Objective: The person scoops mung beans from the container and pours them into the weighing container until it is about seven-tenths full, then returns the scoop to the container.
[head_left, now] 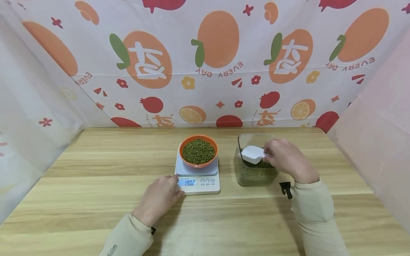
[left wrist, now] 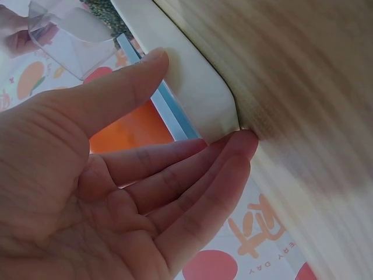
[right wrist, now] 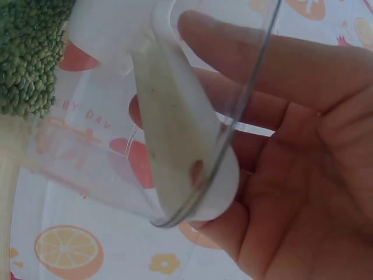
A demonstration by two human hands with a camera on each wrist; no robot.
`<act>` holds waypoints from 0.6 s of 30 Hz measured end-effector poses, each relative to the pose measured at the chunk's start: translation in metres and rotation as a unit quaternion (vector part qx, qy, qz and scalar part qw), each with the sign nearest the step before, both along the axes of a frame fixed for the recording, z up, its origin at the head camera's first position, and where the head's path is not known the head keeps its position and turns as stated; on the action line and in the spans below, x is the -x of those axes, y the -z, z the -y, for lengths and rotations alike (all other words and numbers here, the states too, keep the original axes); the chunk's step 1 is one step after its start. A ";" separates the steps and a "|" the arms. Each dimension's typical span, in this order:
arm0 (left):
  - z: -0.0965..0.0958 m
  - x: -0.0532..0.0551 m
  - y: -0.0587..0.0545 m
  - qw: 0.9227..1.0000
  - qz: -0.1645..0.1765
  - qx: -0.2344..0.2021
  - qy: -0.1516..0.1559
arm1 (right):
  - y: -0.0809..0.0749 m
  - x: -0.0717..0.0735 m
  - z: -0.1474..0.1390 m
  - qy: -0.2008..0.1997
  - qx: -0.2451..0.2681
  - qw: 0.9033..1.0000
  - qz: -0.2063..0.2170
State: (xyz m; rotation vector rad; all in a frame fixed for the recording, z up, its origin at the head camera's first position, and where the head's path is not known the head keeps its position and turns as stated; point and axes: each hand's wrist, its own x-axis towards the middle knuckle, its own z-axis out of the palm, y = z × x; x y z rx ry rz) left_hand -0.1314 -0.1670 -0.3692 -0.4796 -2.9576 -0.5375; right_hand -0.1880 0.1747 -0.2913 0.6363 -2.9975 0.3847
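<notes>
A digital kitchen scale [head_left: 208, 189] reads 190.2 and bears an orange bowl [head_left: 215, 145] of green mung beans [head_left: 198, 152]. My left hand [head_left: 158, 197] rests at the scale's front left corner. In the left wrist view, its thumb and nearly straight fingers [left wrist: 201, 219] touch the scale's edge [left wrist: 201, 96]. With my right hand [head_left: 288, 160] I grip the handle of a white scoop [head_left: 253, 153] over a clear square container [head_left: 253, 179], which holds more mung beans. The right wrist view shows the scoop's handle [right wrist: 175, 128] through the container wall, held between thumb and fingers.
A wooden table [head_left: 96, 185] carries everything. Fruit-printed sheeting [head_left: 179, 46] hangs behind it and along both sides. A narrow gap of tabletop separates the scale from the container. A black strap end [head_left: 286, 189] sticks out at my right cuff.
</notes>
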 end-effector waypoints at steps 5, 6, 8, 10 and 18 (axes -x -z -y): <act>0.001 -0.001 0.001 1.000 0.008 -0.002 -0.004 | 0.003 0.000 0.000 -0.006 0.006 1.000 -0.005; 0.001 -0.002 0.002 1.000 0.010 -0.002 -0.005 | 0.003 0.000 0.001 -0.007 0.006 1.000 -0.005; 0.001 -0.002 0.002 1.000 0.013 -0.002 -0.005 | 0.004 -0.001 0.001 -0.007 0.007 1.000 -0.007; 0.002 -0.003 0.002 1.000 0.015 -0.001 -0.007 | 0.005 0.000 0.002 -0.007 0.007 1.000 -0.010; 0.000 -0.004 0.004 1.000 0.012 -0.008 -0.011 | 0.004 -0.006 -0.001 0.001 0.018 1.000 -0.016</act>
